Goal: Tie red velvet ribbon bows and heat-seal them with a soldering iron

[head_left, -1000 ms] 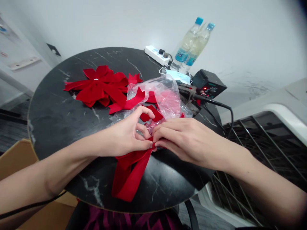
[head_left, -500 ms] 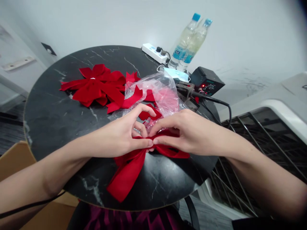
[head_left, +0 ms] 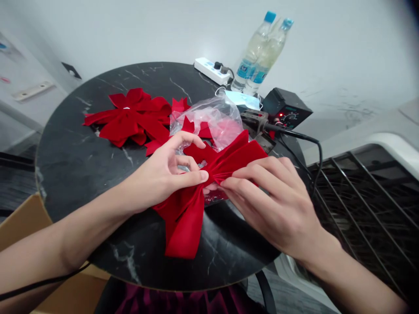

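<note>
A red velvet ribbon bow [head_left: 185, 233] is held up over the front of the round table, gathered tight at its middle. My left hand [head_left: 163, 174] pinches that gathered middle between thumb and fingers, the other fingers curled above it. At the right side of the gather, my right hand [head_left: 275, 196] pinches the folds with its fingertips. Wide loops fan out to the upper right, and a tail hangs toward the table's front edge. Behind the hands lies a clear plastic bag [head_left: 209, 113] with red pieces in and around it. The fingertips beneath the bow are partly hidden.
Finished-looking red bows [head_left: 131, 115] lie at the left on the black marbled table [head_left: 81, 183]. Toward the back right are a power strip [head_left: 212, 70], two bottles [head_left: 258, 56], a face mask [head_left: 244, 100] and a soldering station [head_left: 288, 109] with its iron and cable. A cardboard box stands lower left.
My right hand has shifted right and turned, its fingers now on the folds beside the gather. The bow's right loops have swung up and fanned out; the hanging tail has moved right.
</note>
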A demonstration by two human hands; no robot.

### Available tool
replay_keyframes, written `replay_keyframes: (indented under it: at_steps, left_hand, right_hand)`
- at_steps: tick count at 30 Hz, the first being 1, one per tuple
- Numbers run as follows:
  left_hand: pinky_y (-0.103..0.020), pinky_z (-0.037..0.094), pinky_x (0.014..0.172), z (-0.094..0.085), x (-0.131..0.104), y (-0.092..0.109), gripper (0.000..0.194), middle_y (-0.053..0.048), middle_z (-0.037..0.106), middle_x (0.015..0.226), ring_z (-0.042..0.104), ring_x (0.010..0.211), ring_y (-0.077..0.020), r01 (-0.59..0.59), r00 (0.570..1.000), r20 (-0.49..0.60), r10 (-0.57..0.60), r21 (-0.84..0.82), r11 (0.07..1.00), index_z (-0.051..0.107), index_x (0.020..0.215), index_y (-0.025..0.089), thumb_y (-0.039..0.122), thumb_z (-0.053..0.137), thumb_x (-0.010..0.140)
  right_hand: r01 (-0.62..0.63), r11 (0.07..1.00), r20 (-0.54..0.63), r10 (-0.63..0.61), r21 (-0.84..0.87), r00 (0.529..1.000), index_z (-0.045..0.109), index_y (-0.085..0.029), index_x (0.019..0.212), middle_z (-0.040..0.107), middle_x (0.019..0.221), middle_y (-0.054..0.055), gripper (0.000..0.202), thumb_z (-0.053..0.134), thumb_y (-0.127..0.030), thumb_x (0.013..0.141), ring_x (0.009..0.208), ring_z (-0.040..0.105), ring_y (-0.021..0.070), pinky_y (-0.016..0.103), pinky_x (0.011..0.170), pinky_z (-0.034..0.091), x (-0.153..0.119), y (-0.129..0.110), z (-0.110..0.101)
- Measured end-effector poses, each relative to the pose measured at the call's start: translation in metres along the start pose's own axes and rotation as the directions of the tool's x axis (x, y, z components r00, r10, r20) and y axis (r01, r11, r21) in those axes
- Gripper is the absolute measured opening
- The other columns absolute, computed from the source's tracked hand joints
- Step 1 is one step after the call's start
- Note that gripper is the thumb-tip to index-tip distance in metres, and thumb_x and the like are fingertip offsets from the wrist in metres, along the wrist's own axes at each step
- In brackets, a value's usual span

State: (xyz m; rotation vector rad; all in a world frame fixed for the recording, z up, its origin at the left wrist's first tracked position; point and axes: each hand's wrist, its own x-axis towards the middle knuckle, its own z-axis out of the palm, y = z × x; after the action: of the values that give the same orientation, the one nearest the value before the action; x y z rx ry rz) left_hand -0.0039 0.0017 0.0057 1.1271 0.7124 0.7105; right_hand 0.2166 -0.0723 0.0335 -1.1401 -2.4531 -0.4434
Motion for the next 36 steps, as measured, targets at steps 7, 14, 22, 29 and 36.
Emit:
replay_keyframes:
  at_steps: [7, 14, 22, 29, 36]
  left_hand:
    - [-0.027, 0.062, 0.068, 0.003, 0.003, -0.006, 0.036, 0.005, 0.067, 0.069, 0.078, 0.073, -0.0209, 0.112, 0.993, -0.023, -0.119, -0.192, 0.975, 0.054, 0.105, 0.027, 0.019, 0.081, 0.084]
    - [-0.014, 0.052, 0.060, 0.002, 0.006, -0.007, 0.029, 0.004, 0.071, 0.071, 0.066, 0.060, -0.0073, -0.055, 0.962, -0.269, 0.048, -0.019, 0.998, 0.063, 0.102, 0.021, 0.021, 0.084, 0.081]
    - [-0.015, 0.051, 0.056, 0.008, 0.000, -0.005, 0.037, 0.006, 0.070, 0.069, 0.064, 0.056, -0.0080, -0.179, 0.959, -0.232, 0.162, -0.057, 0.982, 0.059, 0.105, 0.023, 0.011, 0.082, 0.078]
    - [-0.017, 0.050, 0.056, 0.001, 0.002, -0.010, 0.036, 0.003, 0.073, 0.070, 0.065, 0.058, -0.0103, -0.173, 0.973, -0.158, 0.169, -0.015, 0.985, 0.053, 0.108, 0.027, 0.021, 0.081, 0.085]
    - [-0.020, 0.056, 0.071, 0.007, -0.006, -0.007, 0.018, 0.002, 0.073, 0.079, 0.071, 0.076, -0.0129, -0.161, 0.982, -0.080, 0.169, 0.099, 0.982, 0.065, 0.089, 0.021, 0.015, 0.080, 0.082]
  right_hand:
    - [0.156, 0.986, -0.073, -0.160, -0.061, 0.984, 0.071, -0.018, 0.107, 0.077, 0.097, 0.004, 0.017, 0.074, -0.012, 0.091, 0.089, 0.065, 0.0213, 0.040, 0.078, 0.045, -0.016, 0.025, 0.016]
    - [-0.431, 0.857, -0.158, 0.484, 0.282, 0.860, 0.072, -0.019, 0.101, 0.073, 0.083, 0.000, 0.012, 0.076, -0.024, 0.091, 0.066, 0.065, 0.0104, 0.024, 0.067, 0.054, -0.008, -0.023, 0.017]
    - [-0.608, 0.233, 0.239, 0.769, 0.759, 0.593, 0.076, -0.020, 0.094, 0.078, 0.080, 0.000, 0.009, 0.070, -0.026, 0.093, 0.065, 0.071, 0.0108, 0.018, 0.061, 0.057, 0.013, -0.056, 0.044]
    - [-0.674, -0.088, 0.540, 0.678, 0.734, 0.499, 0.076, -0.019, 0.098, 0.076, 0.080, 0.002, 0.025, 0.083, -0.037, 0.083, 0.060, 0.067, 0.0102, 0.018, 0.055, 0.054, -0.008, -0.038, 0.033]
    - [-0.440, -0.177, 0.390, 0.799, 0.880, 0.458, 0.064, -0.018, 0.079, 0.058, 0.056, -0.005, 0.031, 0.082, -0.042, 0.084, 0.043, 0.049, 0.0072, 0.020, 0.042, 0.041, 0.012, -0.043, 0.053]
